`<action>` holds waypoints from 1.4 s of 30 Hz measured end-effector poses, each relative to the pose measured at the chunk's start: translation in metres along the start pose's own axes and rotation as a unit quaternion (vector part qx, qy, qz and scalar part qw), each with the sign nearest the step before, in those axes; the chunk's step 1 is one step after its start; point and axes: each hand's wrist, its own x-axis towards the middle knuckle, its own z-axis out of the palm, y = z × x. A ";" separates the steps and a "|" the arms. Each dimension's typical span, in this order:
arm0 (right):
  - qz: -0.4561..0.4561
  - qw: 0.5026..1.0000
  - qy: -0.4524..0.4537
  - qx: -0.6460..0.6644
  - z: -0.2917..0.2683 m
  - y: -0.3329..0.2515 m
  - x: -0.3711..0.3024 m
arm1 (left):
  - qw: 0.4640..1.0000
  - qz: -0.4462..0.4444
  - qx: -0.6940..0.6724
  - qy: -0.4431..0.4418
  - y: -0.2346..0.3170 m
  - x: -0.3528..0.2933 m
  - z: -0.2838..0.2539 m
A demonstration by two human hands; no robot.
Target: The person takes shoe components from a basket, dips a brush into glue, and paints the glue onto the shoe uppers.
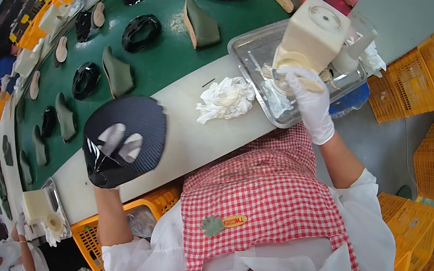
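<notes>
Head view: brush (310, 85) at the container's mouth, black upper (146, 117) held well off to the side

The step in hand looks like loading or wiping the brush at the round cup (298, 59) on the front of the white container (318, 31); what the cup holds cannot be made out. To do it well, I would wet only the bristle end, draw any excess off against the cup's rim, and let drips fall inside the clear tray (242, 49). Keeping the black upper well apart from the tray, as it is here, should protect its glossy part from splashes. The crumpled white cloth (226, 100) lies between the two hands on the pale surface (189, 96), handy for a smear.

The right hand (315, 105), gloved in white, reaches forward over the tray's near side, elbow bent outward, its fingers curled closed around the brush handle, which lies roughly crosswise just below the cup. The left hand (111, 138) is mostly hidden by the black upper; pale fingers show against the dark textured face and seem to clamp it, though how tightly I cannot tell. Its bare forearm rises from the lower edge, holding the piece over the surface's near edge, close to the green wedge soles (117, 73).
</notes>
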 end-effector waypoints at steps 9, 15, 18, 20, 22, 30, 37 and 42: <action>-0.047 0.952 -0.006 -0.304 -0.036 0.019 0.021 | 0.942 -0.124 -0.270 -0.153 0.016 0.042 0.135; -0.088 0.948 -0.083 -0.293 -0.043 0.026 0.025 | 0.886 -0.270 -0.262 -0.271 0.019 0.065 0.161; 0.057 0.996 -0.048 -0.055 -0.043 0.029 0.015 | 0.822 -0.403 -0.332 -0.225 0.046 0.085 0.172; 0.072 0.995 -0.059 -0.027 -0.041 0.012 0.011 | 0.852 -0.344 -0.313 -0.240 0.057 0.092 0.172; 0.086 0.994 -0.068 -0.001 -0.038 -0.005 0.008 | 0.858 -0.330 -0.300 -0.255 0.054 0.093 0.173; -0.015 0.988 -0.138 0.060 -0.017 -0.018 0.002 | 0.889 -0.207 -0.207 -0.352 0.011 0.089 0.167; 0.107 0.990 -0.092 0.003 -0.027 0.007 -0.010 | 0.848 -0.377 -0.225 -0.296 0.059 0.096 0.150; 0.127 0.989 -0.072 0.030 -0.028 0.009 -0.016 | 0.798 -0.474 -0.353 -0.117 0.050 0.099 0.154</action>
